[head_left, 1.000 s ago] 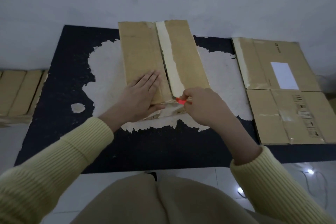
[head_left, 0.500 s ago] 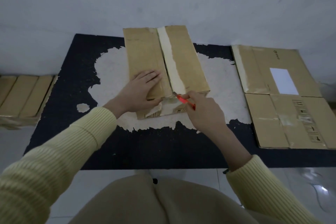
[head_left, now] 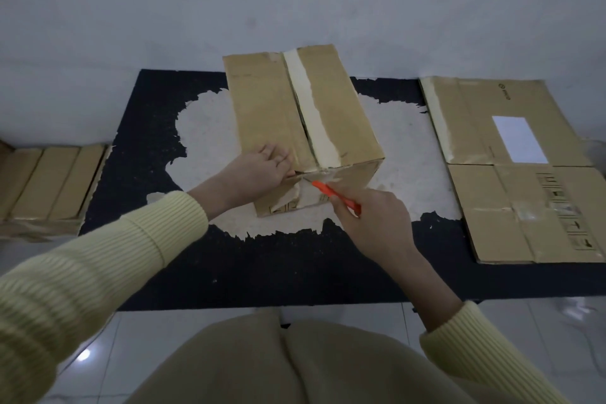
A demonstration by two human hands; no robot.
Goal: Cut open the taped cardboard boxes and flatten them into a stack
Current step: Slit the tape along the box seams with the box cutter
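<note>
My left hand (head_left: 262,170) is curling its fingers over the near top edge of the box (head_left: 272,115), which is standing mid-mat (head_left: 262,266), while my right hand (head_left: 377,223) is pinching the orange cutter (head_left: 334,195), its tip at the near end of the tape (head_left: 314,115), just beside those fingers. I am risking a slip: if the blade skids, it could be nicking my left fingertips or tearing the flap. I am counting one upright box, one cutter, one flattened box (head_left: 492,128) on the right, and cardboard (head_left: 49,180) on the left that I cannot number.
</note>
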